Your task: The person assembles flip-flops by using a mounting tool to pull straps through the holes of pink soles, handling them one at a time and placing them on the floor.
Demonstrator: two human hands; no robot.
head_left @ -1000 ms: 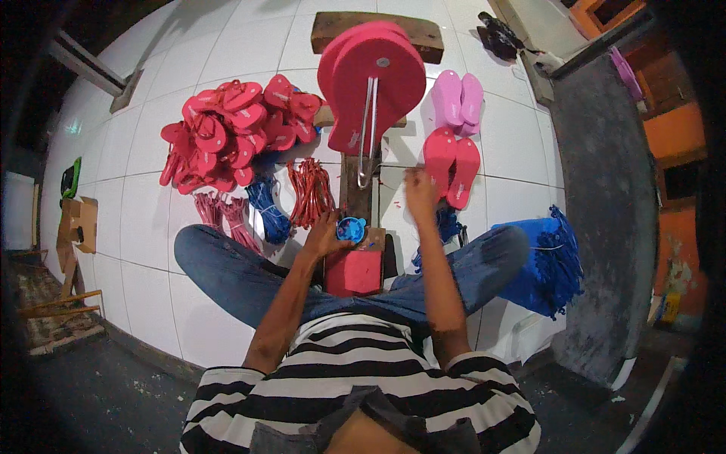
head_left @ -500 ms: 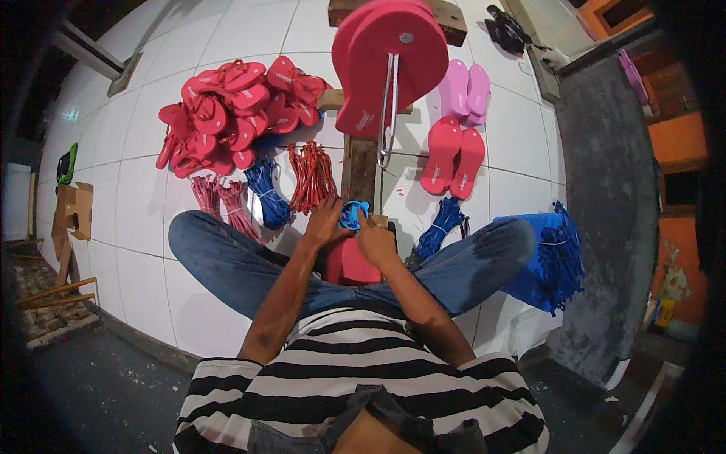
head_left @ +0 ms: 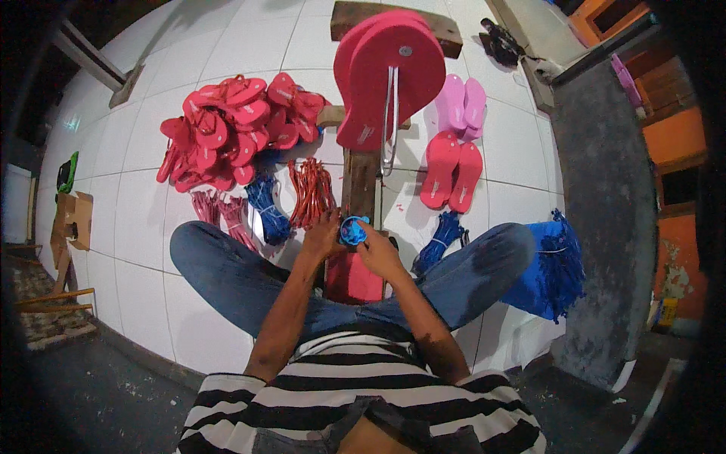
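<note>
1. White tiled floor [head_left: 144, 303] spreads on both sides of the landmark, a wooden beam [head_left: 360, 185].
2. Pile of red sandals [head_left: 219, 132]: to the left of the beam, toward its far end.
3. Stack of large red soles [head_left: 389, 83]: raised over the beam's far part, with a looped metal rod [head_left: 389, 125] in front.
4. Blue strap bundle [head_left: 561, 265]: well to the right of the beam, beside a knee.
5. Pair of red soles [head_left: 451, 172]: right of the beam; a pair of pink soles [head_left: 463, 106] lies just past it.
6. Red straps [head_left: 308, 193]: just left of the beam, with a tied blue bunch [head_left: 267, 212] farther left.
7. Red block [head_left: 353, 278]: at the beam's near end, between the legs.
8. Left hand [head_left: 324, 236]: beside the beam's near end, fingers bent around the cup's left side, gripping it.
9. Right hand [head_left: 378, 250]: across from it, fingers partly curled at the cup's rim; whether they pinch anything I cannot tell.
10. Blue cup [head_left: 353, 230]: at the beam's near end, between both hands.
</note>
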